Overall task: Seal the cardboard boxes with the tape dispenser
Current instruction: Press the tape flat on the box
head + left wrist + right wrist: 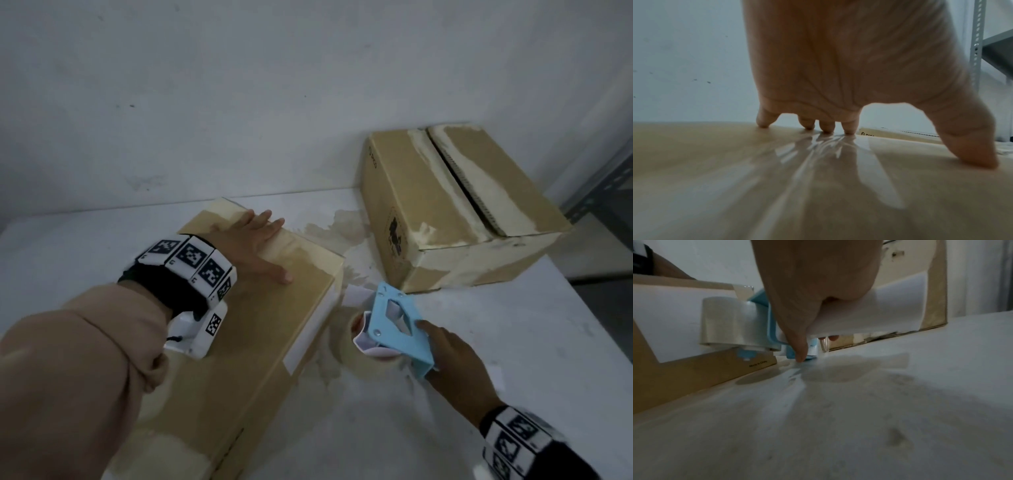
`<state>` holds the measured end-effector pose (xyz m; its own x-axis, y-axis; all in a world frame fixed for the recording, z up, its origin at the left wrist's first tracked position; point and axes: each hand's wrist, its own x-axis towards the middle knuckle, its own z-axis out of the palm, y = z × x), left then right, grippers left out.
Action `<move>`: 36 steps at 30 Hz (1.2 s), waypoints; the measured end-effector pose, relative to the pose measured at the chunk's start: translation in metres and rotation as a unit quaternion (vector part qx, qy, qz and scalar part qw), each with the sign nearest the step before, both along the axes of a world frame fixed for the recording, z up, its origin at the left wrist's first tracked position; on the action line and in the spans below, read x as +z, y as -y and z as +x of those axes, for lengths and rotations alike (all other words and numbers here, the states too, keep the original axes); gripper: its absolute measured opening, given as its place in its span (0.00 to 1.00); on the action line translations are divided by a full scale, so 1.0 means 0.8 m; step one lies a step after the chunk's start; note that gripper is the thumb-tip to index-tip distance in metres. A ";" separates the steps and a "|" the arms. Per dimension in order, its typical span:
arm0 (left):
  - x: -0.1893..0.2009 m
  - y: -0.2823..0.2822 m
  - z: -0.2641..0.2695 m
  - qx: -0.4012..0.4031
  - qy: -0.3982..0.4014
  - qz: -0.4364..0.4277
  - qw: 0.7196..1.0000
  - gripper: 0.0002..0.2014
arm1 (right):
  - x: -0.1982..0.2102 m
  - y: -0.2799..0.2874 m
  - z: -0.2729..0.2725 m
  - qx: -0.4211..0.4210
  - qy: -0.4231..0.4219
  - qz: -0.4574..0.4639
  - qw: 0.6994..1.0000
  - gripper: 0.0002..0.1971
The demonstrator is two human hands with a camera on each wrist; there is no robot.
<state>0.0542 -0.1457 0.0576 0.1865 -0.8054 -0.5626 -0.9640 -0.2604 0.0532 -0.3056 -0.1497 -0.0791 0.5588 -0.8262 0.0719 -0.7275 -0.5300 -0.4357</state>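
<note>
Head view shows us the relation that counts: the tape dispenser (394,329) sits low on the worktop (445,342), just beside the right-hand long side of the near box (239,325), in our right hand (452,359), whose fingers curl round its blue frame. The box runs long from close to us away toward the wall, and a shiny strip of tape (838,162) already lies on its top. Our left hand (246,240) lies flat with straight fingers on the far part of that top, pressing it down. So the dispenser lies to the right of and below the pressing hand, and we judge the right hand must lift it. A second box (455,205) stands well apart at the far right, its top seam gaping.
</note>
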 end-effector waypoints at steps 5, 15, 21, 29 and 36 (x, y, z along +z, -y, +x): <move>0.003 -0.002 -0.002 -0.008 0.006 -0.005 1.000 0.56 | -0.016 -0.011 -0.001 0.033 -0.030 0.024 0.999 0.43; 0.005 -0.022 -0.009 -0.003 -0.016 -0.023 1.000 0.58 | 0.097 0.001 0.086 0.012 0.117 -0.047 0.992 0.19; 0.002 -0.041 -0.019 0.018 0.001 -0.016 1.000 0.55 | 0.166 -0.018 0.215 0.124 0.046 -0.011 0.991 0.29; 0.029 -0.059 0.003 -0.041 0.039 -0.069 0.996 0.38 | 0.157 -0.014 0.251 0.092 -0.057 0.111 0.988 0.34; 0.027 -0.031 0.030 -0.044 0.016 -0.060 0.997 0.27 | 0.144 -0.016 0.259 0.046 -0.078 0.061 0.994 0.34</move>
